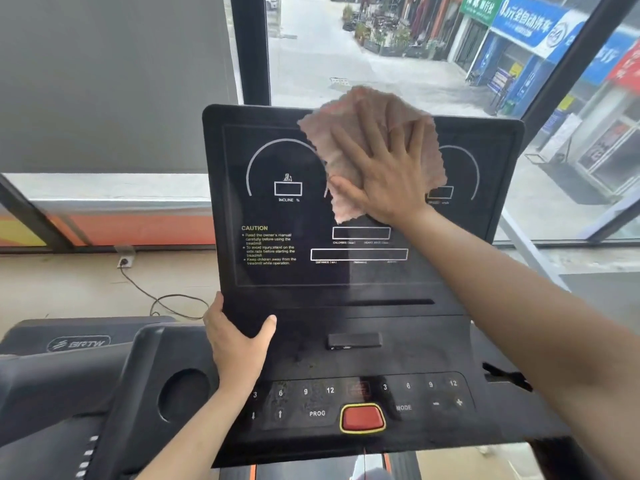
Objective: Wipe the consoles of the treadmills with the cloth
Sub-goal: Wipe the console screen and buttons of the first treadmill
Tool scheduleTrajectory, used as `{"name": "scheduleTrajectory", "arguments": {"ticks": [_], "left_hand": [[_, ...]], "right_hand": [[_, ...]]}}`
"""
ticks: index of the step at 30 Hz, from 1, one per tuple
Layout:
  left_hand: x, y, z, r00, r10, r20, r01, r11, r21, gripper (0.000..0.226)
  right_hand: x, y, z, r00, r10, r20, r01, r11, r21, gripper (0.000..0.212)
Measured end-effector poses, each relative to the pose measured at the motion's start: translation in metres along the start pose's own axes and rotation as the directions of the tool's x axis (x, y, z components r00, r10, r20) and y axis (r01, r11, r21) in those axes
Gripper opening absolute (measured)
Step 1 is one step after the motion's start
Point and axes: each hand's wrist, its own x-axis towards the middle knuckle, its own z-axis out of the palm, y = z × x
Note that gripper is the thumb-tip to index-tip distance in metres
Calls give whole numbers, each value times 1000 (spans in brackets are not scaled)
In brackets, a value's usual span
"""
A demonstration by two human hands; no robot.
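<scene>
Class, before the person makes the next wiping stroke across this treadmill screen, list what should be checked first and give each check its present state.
1. Cloth flat under the right hand, on the screen: ok.
2. Left hand steadying the screen's lower left corner: ok.
3. Both hands clear of the red button: ok.
4. Cloth damp enough: cannot tell.
5. Button panel below the screen clean: not ok, dusty smudges show.
6. Left half of the screen already wiped: cannot tell.
</scene>
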Motion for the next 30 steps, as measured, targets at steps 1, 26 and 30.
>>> {"name": "scheduleTrajectory", "arguments": {"ticks": [1,26,30], "left_hand": [[-1,1,1,1000,-1,-1,1,1000,5,93],[-41,9,54,643,650,405,-760,474,444,62],[-42,16,57,670,645,368,-730,486,480,57]], "right_hand": [[5,5,-3,1000,16,-7,-16,1000,-9,72],[-117,-1,45,999,-38,-32,39,998,38,68],[-54,48,16,992,109,-58,-107,994,36,68]]}}
